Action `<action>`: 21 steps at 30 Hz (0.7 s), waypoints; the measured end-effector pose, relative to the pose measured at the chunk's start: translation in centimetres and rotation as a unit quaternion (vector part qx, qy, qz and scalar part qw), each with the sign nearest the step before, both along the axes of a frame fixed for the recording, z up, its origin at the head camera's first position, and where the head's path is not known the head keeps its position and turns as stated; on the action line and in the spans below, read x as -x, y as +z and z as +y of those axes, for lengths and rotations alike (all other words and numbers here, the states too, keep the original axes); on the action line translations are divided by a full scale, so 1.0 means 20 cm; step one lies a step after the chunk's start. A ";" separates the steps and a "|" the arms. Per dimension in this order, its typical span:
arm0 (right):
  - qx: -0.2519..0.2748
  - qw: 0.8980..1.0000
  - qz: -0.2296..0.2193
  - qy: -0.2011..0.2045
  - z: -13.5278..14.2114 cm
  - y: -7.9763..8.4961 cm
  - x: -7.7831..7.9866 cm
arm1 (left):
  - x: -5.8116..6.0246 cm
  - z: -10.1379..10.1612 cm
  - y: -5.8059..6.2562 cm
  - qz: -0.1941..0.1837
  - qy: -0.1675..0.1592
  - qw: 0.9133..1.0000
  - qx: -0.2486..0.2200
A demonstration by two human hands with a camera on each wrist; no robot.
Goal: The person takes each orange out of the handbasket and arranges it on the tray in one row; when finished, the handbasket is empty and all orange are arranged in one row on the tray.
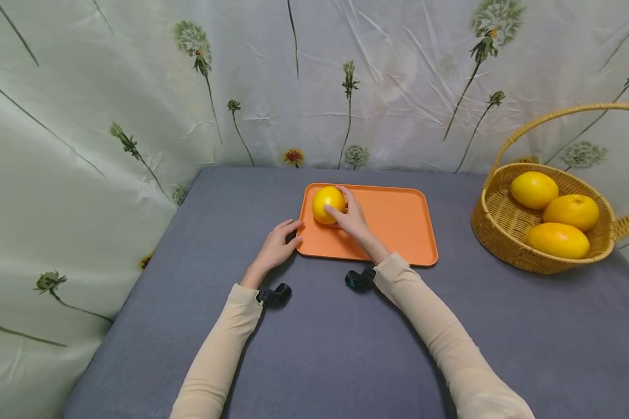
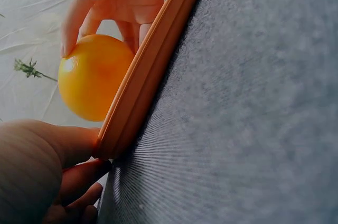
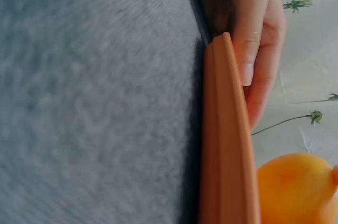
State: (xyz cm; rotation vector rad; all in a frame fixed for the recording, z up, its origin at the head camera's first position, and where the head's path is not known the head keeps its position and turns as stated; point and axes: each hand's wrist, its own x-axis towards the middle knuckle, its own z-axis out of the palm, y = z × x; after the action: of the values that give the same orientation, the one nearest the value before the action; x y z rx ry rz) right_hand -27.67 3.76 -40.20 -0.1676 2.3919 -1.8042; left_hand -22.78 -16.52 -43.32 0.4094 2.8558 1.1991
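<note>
A round, smooth yellow orange point(image 1: 325, 205) sits at the left end of a flat orange tray point(image 1: 393, 224). My right hand point(image 1: 352, 220) grips it from the right, thumb on the near side and fingers round the far side. In the left wrist view, the orange point(image 2: 92, 84) shows above the tray rim point(image 2: 140, 81) with the thumb against its upper side. At the tray's left edge, my left hand point(image 1: 278, 247) rests with relaxed fingers and thumb on the rim. The right wrist view shows this left thumb point(image 3: 247, 60) over the rim.
A wicker basket point(image 1: 495, 233) with a tall handle stands to the right, holding several yellow fruits point(image 1: 558, 240). Grey cloth point(image 1: 314, 349) covers the table. A pale curtain point(image 1: 272, 87) with printed dandelions hangs behind and at the left. Both wrists carry black straps point(image 1: 275, 295).
</note>
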 end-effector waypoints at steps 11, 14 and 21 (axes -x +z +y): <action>-0.005 0.999 -0.001 0.041 -0.02 -0.01 0.00 | -0.02 0.01 0.01 0.000 0.003 1.000 -0.007; -0.001 0.999 0.009 0.048 -0.05 -0.01 0.01 | -0.02 0.01 0.01 0.001 0.003 1.000 -0.004; -0.013 0.998 0.024 0.063 -0.08 -0.01 0.01 | -0.03 0.00 0.01 0.012 -0.005 1.000 -0.004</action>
State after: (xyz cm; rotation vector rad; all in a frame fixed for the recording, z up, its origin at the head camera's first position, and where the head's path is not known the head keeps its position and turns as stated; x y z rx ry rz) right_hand -27.93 2.16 -40.44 -0.3534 2.3774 -1.7312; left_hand -22.27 -16.47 -43.18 0.4415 2.8667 1.2118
